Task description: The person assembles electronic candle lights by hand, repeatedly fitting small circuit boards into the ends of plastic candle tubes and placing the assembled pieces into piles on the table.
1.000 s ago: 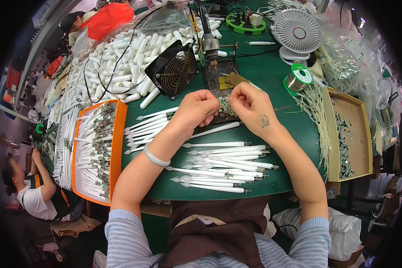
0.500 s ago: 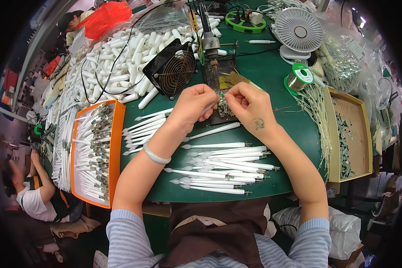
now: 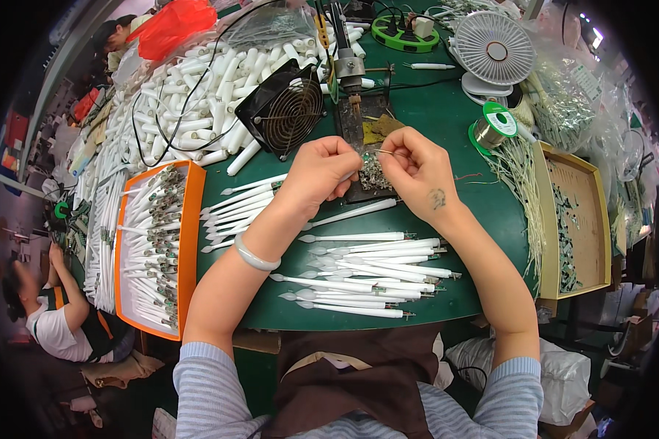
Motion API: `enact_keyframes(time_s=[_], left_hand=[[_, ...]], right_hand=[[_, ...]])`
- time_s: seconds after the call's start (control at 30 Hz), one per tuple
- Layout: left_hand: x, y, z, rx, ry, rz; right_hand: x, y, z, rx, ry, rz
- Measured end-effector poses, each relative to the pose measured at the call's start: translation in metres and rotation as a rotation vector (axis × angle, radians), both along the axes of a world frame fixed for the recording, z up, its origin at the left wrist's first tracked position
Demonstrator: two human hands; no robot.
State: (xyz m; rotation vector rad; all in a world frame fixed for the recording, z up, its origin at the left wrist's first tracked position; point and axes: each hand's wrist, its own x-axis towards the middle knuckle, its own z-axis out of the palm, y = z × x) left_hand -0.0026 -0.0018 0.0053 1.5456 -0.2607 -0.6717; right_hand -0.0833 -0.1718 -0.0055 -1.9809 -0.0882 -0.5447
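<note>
Below the soldering iron's tip [image 3: 355, 102], both of my hands meet over a heap of silvery scraps [image 3: 374, 174]. My left hand [image 3: 321, 172] is closed on a slim white piece, mostly hidden by the fingers; a small green tip [image 3: 367, 156] shows beyond them. Between thumb and forefinger, my right hand [image 3: 416, 170] pinches a thin wire [image 3: 384, 151] that points toward that tip. White taper-shaped sticks [image 3: 377, 272] with pointed ends and small circuit boards lie nearer me, and another group [image 3: 238, 208] lies beside my left forearm.
An orange box [image 3: 192, 252] of similar sticks stands at left, a yellowish tray [image 3: 586, 212] with small boards at right. A black fan [image 3: 289, 110], white tubes [image 3: 198, 95], a solder spool [image 3: 494, 128], a white fan [image 3: 494, 51] and a power strip [image 3: 403, 36] fill the far side.
My right hand has shifted slightly right, away from my left fingers, and the thin wire now shows between them. My left hand stays nearly in place.
</note>
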Motion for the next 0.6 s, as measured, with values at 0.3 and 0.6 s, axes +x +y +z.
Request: enact_keyframes(time_s=[0.3, 0.6], left_hand=[[0.0016, 0.0025, -0.0043, -0.042, 0.093, -0.042], [0.0019, 0.0031, -0.0068, -0.148, 0.185, -0.087]], right_hand=[[0.0006, -0.0020, -0.0009, -0.032, 0.045, 0.093], [0.0016, -0.0032, -0.0029, 0.020, 0.070, 0.066]])
